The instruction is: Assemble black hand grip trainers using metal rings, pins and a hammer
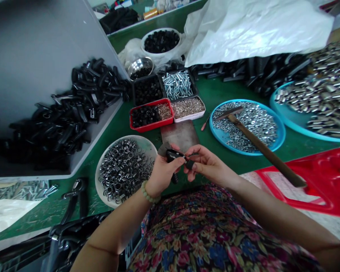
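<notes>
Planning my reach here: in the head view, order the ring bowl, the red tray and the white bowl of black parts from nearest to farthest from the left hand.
1. Ring bowl: right beside the left hand, to its left.
2. Red tray: straight ahead, farther up the bench.
3. White bowl: farthest, toward the bench's back edge.

Small black plastic clamp (pixel 172 155), held nearly level above the bench
</notes>
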A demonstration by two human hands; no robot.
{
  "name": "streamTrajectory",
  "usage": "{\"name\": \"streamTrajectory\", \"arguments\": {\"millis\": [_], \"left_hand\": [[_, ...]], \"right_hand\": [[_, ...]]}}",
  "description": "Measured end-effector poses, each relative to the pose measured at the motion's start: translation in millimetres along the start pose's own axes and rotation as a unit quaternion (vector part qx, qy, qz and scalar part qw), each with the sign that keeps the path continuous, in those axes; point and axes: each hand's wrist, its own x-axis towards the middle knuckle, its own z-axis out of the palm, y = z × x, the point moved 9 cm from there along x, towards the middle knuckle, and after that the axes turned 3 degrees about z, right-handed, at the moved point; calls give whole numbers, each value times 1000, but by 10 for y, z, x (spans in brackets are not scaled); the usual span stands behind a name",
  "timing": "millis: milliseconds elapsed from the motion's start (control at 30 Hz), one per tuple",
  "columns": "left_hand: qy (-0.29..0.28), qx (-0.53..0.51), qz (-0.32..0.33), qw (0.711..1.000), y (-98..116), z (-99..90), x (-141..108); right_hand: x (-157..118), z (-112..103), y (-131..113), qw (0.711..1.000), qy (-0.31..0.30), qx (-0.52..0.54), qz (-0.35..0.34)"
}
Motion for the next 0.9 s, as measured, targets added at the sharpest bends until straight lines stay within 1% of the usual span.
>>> {"name": "streamTrajectory", "arguments": {"millis": [167, 267, 333, 433, 500, 667, 767, 833, 900], "left_hand": [[8, 11, 17, 1000, 61, 11, -16], [1, 24, 32, 999, 107, 4, -37], [-12, 24, 34, 999, 114, 15, -54], [-42, 20, 36, 998, 123, 62, -74], [-58, 21, 37, 997, 136, 88, -80], [-100, -25, 33, 994, 184, 151, -101], [-119, -33, 31, 992, 202, 196, -112], [-121, -25, 31, 992, 202, 211, -104], [-102, 4, 33, 994, 203, 169, -71]], "right_hand": [[-9, 4, 41, 999, 14, 30, 21], [-51, 9, 76, 999, 24, 26, 21], [-86, 18, 96, 999, 30, 25, 32], [-123, 34, 118, 996, 32, 48, 72], [-128, 40, 93, 995, 30, 42, 85], [-107, 44, -23, 998, 29, -53, 37], [-74, 67, -5, 997, 24, -63, 24], [-32, 64, -9, 997, 31, -71, 16], [37, 29, -44, 994, 44, -94, 13]]}}
